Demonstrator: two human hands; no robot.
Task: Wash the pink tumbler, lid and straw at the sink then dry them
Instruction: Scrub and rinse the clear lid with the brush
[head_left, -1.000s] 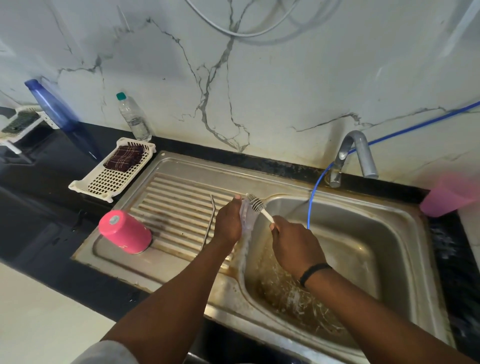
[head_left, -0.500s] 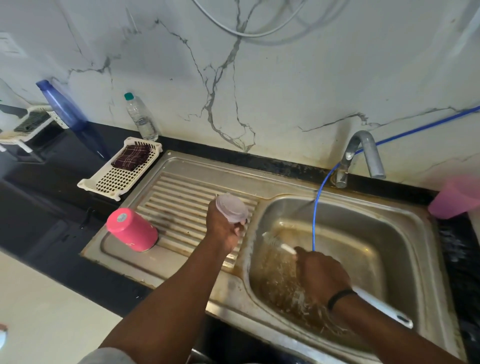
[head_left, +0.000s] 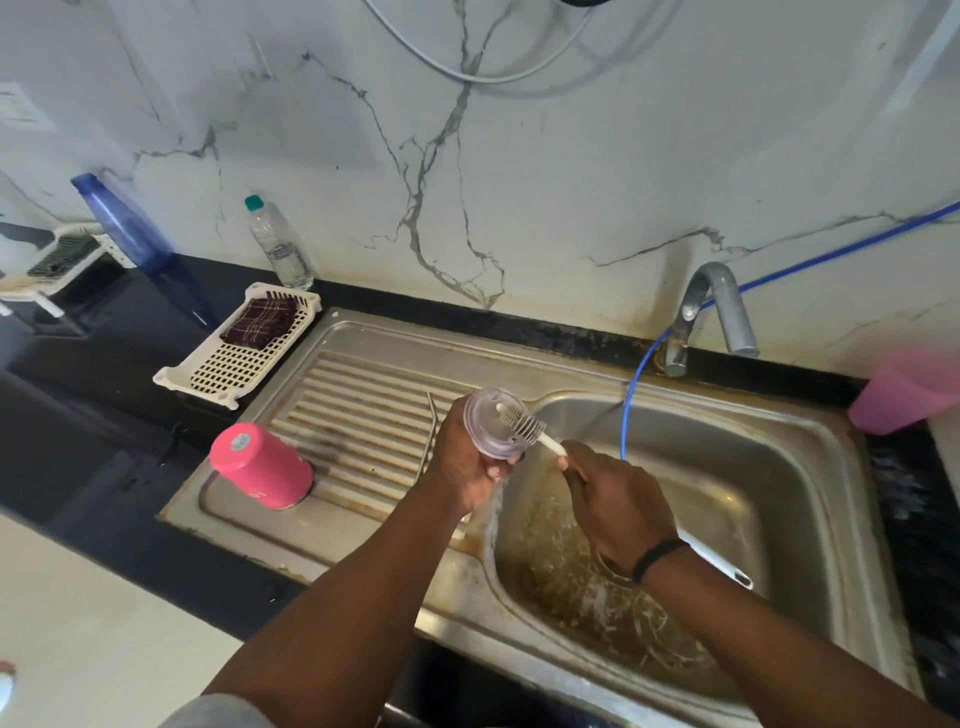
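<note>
Clear lid (head_left: 496, 423) upright (face toward camera)

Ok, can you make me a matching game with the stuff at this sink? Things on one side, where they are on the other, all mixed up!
Things:
1. pink tumbler
2. clear lid
3. brush
4. checked cloth

Places:
A. in the white basket
B. gripped by the left hand
C. upside down on the draining board
D. held by the right hand, bristles on the lid

Pairs: 1-C, 2-B, 3-D, 4-A
</note>
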